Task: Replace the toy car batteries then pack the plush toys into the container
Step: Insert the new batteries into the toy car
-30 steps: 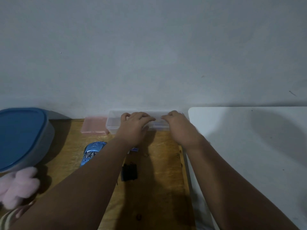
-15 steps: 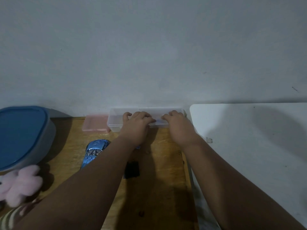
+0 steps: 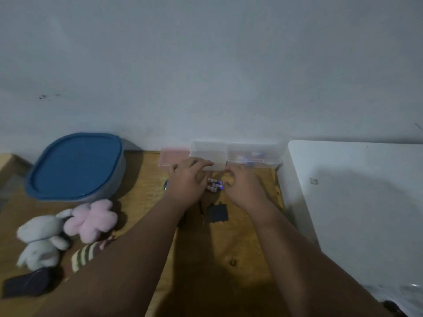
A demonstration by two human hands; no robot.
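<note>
Batteries (image 3: 215,185) show as a small purple-and-white cluster between your left hand (image 3: 190,179) and right hand (image 3: 243,189), low over the tabletop (image 3: 240,243) just in front of the clear box (image 3: 235,154). Your left fingers lie loosely extended and your right fingers curl beside the cells, but whether either hand pinches them I cannot tell. Expect them hard, smooth and apt to roll: pinch each across its middle.

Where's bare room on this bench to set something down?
Bare: the white tabletop, apart from a small clear bit near its left edge; the wooden table between the forearms, below the black square cover. Crowded: batteries between the left hand and right hand, and plush toys beside the blue-lidded grey container.
</note>
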